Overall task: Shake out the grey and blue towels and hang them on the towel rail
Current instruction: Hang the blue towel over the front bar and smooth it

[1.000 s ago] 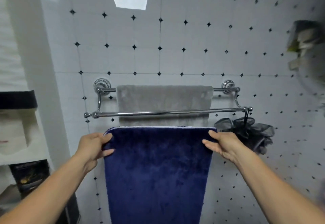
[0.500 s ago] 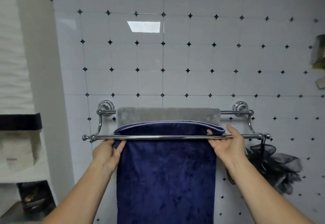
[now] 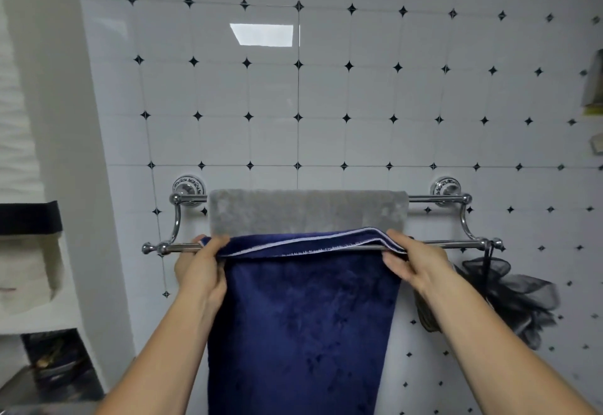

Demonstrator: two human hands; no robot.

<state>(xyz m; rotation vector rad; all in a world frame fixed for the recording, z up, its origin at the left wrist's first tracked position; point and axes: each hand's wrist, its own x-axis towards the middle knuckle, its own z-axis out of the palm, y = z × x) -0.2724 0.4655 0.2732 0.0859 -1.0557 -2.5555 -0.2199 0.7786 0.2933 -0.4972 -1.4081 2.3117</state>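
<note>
**Blue towel folded over the front bar, both hands still on its top edge**

A second ago the blue towel (image 3: 303, 323) hung in the air below the towel rail (image 3: 437, 245), held up by its two top corners. Now its upper edge has been lifted over the front bar and turned down behind it, so the pale hem shows along the fold and the long front panel drops straight down out of view. The grey towel (image 3: 306, 210) has not moved: it stays draped over the back bar, close to the tiled wall (image 3: 326, 95).

For the task this reads as nearly complete. The grey towel is hung, and the blue one is across its bar but not yet released or evened out; the fold sits higher on the right than on the left, so a little levelling seems likely before letting go.

The left hand (image 3: 202, 268) has its grip clamped on the towel's left corner at the bar, thumb over the fold and the other digits tucked behind the cloth. The right hand (image 3: 411, 263) pinches the right corner, thumb on top of the hem and fingers (image 3: 393, 263) curled beneath, touching the bar. A black mesh sponge (image 3: 509, 297) hangs from the bar's right end, clear of both towels.
</note>
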